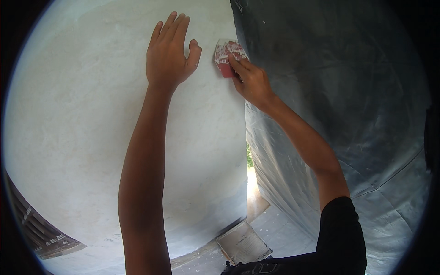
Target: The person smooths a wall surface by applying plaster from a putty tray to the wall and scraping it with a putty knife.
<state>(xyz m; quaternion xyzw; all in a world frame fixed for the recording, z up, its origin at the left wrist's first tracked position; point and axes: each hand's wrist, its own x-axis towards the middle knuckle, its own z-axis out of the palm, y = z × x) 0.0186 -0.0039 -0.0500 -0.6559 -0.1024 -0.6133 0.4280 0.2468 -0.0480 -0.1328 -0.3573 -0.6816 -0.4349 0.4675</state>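
Note:
A pale plastered wall [87, 123] fills the left and middle of the head view. My left hand [169, 52] lies flat against its upper part, fingers stretched upward and thumb out to the side, holding nothing. To the right of it, my right hand [251, 81] grips a red putty scraper [225, 70] smeared with white paste. The scraper's blade is at the wall's surface, close to the wall's right edge. My fingers cover part of the scraper, so its near side is hidden.
A dark, shiny plastic sheet [348, 87] hangs along the right, beside the wall's edge. On the floor below stands a square, paste-stained tray or board [244, 243]. At lower left is a dark slatted wooden piece [41, 229]. White spots dot the floor covering [284, 229].

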